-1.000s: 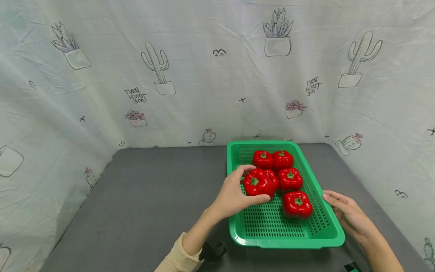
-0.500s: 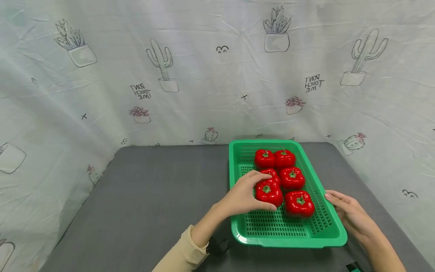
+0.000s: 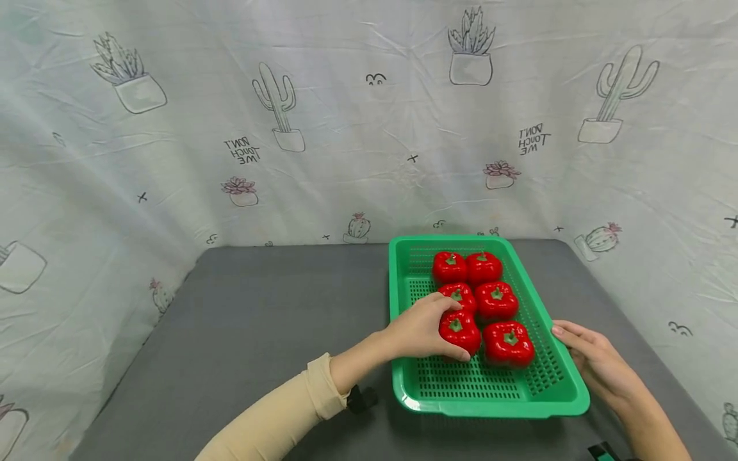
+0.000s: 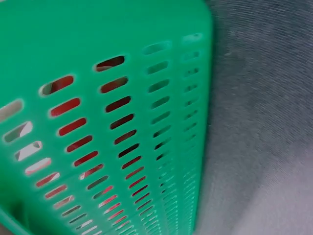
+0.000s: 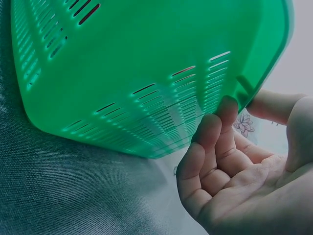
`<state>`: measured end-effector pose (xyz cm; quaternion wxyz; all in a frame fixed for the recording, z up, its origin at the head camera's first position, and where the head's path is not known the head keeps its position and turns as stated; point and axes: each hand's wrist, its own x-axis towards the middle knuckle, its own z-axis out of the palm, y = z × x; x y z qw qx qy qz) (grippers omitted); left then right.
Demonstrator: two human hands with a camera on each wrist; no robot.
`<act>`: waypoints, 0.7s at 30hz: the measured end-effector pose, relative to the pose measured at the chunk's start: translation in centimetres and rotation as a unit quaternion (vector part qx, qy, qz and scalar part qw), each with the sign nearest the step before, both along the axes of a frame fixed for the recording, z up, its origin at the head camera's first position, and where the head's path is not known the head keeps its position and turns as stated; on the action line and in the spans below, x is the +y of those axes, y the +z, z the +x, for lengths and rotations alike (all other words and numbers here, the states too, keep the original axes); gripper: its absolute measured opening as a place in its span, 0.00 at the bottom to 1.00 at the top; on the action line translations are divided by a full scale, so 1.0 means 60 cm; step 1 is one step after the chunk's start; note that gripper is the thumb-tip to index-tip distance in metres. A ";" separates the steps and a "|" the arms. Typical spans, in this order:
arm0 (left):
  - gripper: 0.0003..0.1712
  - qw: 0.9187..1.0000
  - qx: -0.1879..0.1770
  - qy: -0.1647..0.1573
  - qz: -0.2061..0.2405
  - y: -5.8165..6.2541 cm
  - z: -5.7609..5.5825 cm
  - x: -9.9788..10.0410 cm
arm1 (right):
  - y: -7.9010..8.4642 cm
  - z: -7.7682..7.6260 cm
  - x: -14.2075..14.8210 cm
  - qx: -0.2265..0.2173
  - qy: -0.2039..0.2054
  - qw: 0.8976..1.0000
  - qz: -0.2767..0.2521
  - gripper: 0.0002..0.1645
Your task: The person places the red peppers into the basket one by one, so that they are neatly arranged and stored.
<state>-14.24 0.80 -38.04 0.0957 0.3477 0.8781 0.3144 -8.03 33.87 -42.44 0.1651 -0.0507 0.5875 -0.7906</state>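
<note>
A green plastic basket with slotted sides holds several shiny red bell peppers, set in two columns. My left hand reaches over the basket's left rim and grips the front-left bell pepper, thumb at its near side and fingers at its far side. Beside it lies the front-right bell pepper, and just behind it another bell pepper is partly covered by the fingers. At the right rim, my right hand pinches the basket's edge; the right wrist view shows its fingertips against the outer wall.
The basket stands on a dark grey cloth-covered table, which stretches away to the left. A pale curtain printed with cacti and potted plants hangs behind and at both sides. The left wrist view shows mostly the basket's slotted wall.
My left hand has brought the gripped bell pepper toward the near side and lower, in front of the left column's other peppers. The right hand has stayed on the rim.
</note>
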 end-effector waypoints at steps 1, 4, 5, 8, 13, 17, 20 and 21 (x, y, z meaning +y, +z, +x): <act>0.45 1.000 0.005 -0.001 -0.010 0.000 0.001 0.002 | 0.000 -0.001 0.000 0.001 0.002 1.000 -0.001 0.20; 0.44 0.999 0.030 -0.011 -0.035 -0.001 0.002 0.008 | 0.001 -0.001 0.002 0.002 0.005 1.000 -0.006 0.21; 0.44 0.998 0.038 -0.015 -0.041 -0.001 0.002 0.010 | 0.001 -0.001 0.002 0.002 0.004 1.000 -0.006 0.21; 0.43 0.996 0.059 -0.022 -0.057 0.000 0.001 0.014 | 0.001 -0.001 0.003 0.003 0.003 1.000 -0.002 0.21; 0.44 0.994 0.070 -0.019 -0.078 -0.001 0.002 0.015 | 0.002 0.000 0.002 0.002 0.002 1.000 0.000 0.21; 0.43 0.994 0.067 -0.017 -0.081 -0.002 0.003 0.014 | 0.002 -0.001 0.002 0.004 0.008 1.000 -0.003 0.21; 0.42 0.995 0.056 -0.016 -0.078 -0.002 0.004 0.014 | 0.001 -0.002 0.002 0.000 0.013 1.000 -0.011 0.21; 0.42 0.996 0.052 -0.018 -0.076 -0.001 0.004 0.013 | 0.001 -0.002 0.002 -0.001 0.014 1.000 -0.014 0.21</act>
